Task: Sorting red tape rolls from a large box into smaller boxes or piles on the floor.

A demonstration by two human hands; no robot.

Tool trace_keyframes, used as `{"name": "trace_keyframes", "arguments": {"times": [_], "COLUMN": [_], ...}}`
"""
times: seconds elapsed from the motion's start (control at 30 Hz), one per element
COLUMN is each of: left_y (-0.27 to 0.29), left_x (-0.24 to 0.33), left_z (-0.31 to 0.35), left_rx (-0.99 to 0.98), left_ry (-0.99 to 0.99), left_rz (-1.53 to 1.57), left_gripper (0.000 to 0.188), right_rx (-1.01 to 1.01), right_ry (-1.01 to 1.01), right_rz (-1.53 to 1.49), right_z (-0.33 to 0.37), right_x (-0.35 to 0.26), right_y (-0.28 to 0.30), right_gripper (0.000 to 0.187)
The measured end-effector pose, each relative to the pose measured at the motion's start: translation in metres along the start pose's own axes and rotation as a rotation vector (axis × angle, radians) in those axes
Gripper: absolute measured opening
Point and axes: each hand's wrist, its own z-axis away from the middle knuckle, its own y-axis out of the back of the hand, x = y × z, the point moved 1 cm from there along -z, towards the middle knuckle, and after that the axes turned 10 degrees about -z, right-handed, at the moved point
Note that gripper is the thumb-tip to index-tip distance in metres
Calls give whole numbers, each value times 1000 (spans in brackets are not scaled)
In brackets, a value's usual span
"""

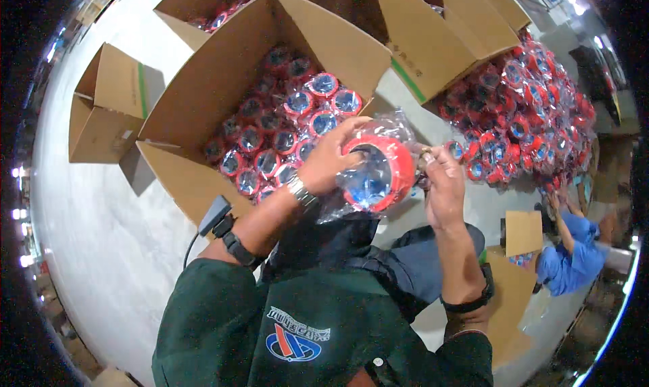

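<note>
In front of my chest is a thick red ring (403, 174) with a blue-tinted middle, inside a clear plastic bag; it looks like a roll of tape. My left hand (332, 156) grips it from the left, fingers over the top and thumb toward the ring's opening. On its right side, my right hand (443, 184) is closed, its fingertips pinched together at the bag's edge; what exactly lies between them is hard to make out. Just beyond my left hand stands an open cardboard box (196, 89) holding many similar bagged red rings (266, 162).
A big heap of bagged red rings (517, 127) lies on the floor at the right. More open cartons (433, 32) stand at the back, and a smaller box (111, 106) at the left. A co-worker in blue (574, 252) reaches toward the heap from the lower right.
</note>
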Motion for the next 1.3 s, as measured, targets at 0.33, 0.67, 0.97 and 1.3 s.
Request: {"name": "trace_keyframes", "arguments": {"times": [0.33,0.67,0.97,1.3], "left_y": [17,-1,-27,-18], "left_x": [-17,4,-8,9], "left_z": [52,39,27,30], "left_rx": [123,-112,-2,30], "left_ry": [125,266,123,139], "left_rz": [67,400,-290,-415], "left_gripper": [44,58,53,46], "right_rx": [123,-74,152,-328], "right_ry": [366,725,584,735], "right_rz": [-43,365,230,621], "right_z": [28,19,19,29], "right_x": [27,43,16,-5], "right_y": [-20,-40,16,-19], "right_gripper": [23,17,7,9]}}
